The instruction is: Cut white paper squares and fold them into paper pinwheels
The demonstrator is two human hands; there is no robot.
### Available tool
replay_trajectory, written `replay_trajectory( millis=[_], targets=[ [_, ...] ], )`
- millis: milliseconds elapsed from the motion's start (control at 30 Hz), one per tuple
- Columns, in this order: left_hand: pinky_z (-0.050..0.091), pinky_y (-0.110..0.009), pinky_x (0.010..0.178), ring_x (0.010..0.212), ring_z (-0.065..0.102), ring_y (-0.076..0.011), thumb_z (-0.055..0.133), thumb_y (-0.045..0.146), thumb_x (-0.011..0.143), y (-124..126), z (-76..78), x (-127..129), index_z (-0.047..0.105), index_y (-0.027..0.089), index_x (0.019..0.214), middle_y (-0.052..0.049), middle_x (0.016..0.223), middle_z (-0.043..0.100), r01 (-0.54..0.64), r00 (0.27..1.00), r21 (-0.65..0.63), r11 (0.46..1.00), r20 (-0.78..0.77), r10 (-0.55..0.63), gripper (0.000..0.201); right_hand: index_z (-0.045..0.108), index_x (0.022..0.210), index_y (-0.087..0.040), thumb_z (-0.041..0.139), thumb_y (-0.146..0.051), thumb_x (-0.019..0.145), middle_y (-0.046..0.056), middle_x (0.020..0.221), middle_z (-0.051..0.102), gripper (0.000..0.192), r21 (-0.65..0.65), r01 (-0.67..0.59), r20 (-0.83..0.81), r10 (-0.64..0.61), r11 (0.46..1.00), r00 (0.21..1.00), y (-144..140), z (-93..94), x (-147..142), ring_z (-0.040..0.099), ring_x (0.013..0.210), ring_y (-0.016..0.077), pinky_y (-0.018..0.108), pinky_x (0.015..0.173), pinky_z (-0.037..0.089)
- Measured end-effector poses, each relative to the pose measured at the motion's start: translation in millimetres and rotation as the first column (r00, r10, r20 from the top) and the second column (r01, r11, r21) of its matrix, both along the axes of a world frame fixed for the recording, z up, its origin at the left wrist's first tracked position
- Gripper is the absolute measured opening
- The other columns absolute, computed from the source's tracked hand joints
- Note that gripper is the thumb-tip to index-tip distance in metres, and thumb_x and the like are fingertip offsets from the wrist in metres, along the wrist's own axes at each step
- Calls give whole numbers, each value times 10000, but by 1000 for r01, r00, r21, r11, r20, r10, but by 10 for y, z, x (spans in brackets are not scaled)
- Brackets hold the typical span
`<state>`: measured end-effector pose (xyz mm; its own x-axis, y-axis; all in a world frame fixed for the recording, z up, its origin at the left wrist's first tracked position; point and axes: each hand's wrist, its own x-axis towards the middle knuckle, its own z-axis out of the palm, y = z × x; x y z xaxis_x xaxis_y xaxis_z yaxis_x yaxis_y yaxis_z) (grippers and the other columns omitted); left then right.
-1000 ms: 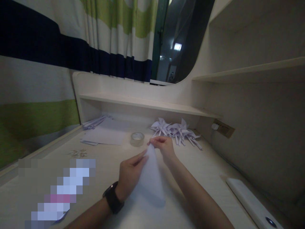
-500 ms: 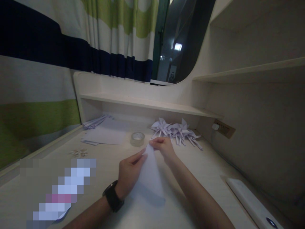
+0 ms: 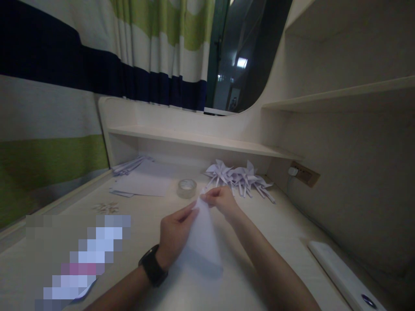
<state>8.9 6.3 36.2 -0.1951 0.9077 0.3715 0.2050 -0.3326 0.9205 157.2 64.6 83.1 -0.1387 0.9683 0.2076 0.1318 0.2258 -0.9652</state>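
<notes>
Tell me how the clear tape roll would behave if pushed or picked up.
Lying flat, the tape roll would probably slide over the desk rather than roll. Stood on its round edge, it could well roll away. Its open centre suggests little weight and an easy grip.

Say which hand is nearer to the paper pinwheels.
Right. The right hand is just in front of the paper pinwheels, toward their left end; the left hand is farther left and lower in view.

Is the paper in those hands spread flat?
Not flat: the paper narrows to a tip at the right hand; whether rolled or folded, I cannot tell.
</notes>
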Motion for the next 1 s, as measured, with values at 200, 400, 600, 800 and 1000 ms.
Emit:
replay_trajectory(
  millis=[200,400,600,800,1000],
  targets=[
    [534,-304,865,939,680,-221,666,324,763,29,31,-33,704,226,1031,-16,1001,713,-36,999,-3,999,-2,36,288,709,609,-112,729,-471,609,30,499,606,360,-42,-51,88,54,998,995,-68,46,-12,480,435,89,216,447,373],
    [537,-313,852,940,679,-236,674,318,753,66,96,-90,712,204,1013,-34,989,713,-62,998,-19,998,5,62,287,664,508,-124,788,-427,523,11,459,579,327,-126,-49,37,54,991,998,-80,18,-68,490,432,96,223,453,406],
    [539,-310,840,930,682,-234,667,332,759,93,66,-98,703,193,1033,-42,1001,711,-52,998,-21,998,17,53,309,682,533,-119,782,-406,549,18,469,589,305,-160,-49,65,60,986,996,-66,-20,-76,497,436,92,202,433,392],
    [551,-314,802,918,686,-243,668,331,756,134,62,-114,710,189,1015,-51,989,711,-62,998,-44,997,21,63,299,672,516,-122,766,-425,583,15,451,574,324,-132,-13,89,25,991,996,-31,-102,-71,485,418,93,204,419,382],
    [553,-319,793,910,688,-247,693,299,727,186,71,-146,721,176,981,-64,970,716,-82,994,-46,996,70,85,284,679,536,-117,763,-452,593,28,476,602,350,-190,-70,133,97,979,986,-46,-138,-91,496,418,97,196,401,364]
  ],
)
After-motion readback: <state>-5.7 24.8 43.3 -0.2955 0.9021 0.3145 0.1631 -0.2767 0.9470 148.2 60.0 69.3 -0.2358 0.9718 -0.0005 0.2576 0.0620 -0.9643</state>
